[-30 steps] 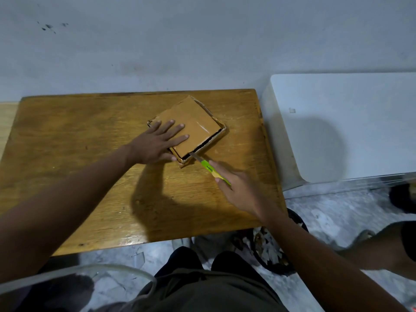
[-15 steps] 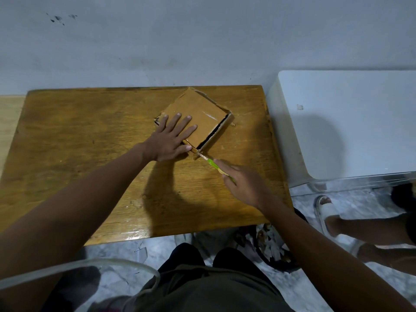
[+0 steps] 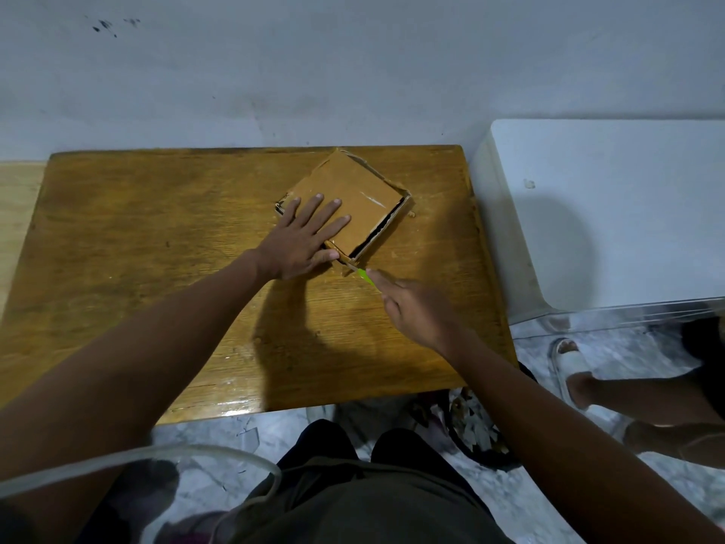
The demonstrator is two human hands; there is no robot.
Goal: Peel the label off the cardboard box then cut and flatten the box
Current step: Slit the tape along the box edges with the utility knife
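Note:
A flat brown cardboard box (image 3: pixel 363 194) lies turned like a diamond on the far right part of the wooden table (image 3: pixel 157 237). Dark open slits show along its lower right and left edges. My left hand (image 3: pixel 304 239) presses flat on the box's near left half, fingers spread. My right hand (image 3: pixel 418 308) grips a green-handled cutter (image 3: pixel 365 276), whose tip meets the box's nearest corner. The blade itself is too small to make out.
A white cabinet (image 3: pixel 612 206) stands right beside the table. Under the table's right front corner sits a dark bin of paper scraps (image 3: pixel 476 429). Another person's foot in a white sandal (image 3: pixel 571 367) is on the floor at right. The wall runs behind the table.
The cutter's tip stays near the box's nearest corner, shifting slightly along the edge. My left hand has slid a little further onto the box. The camera view has shifted, and the sandalled foot has come into sight.

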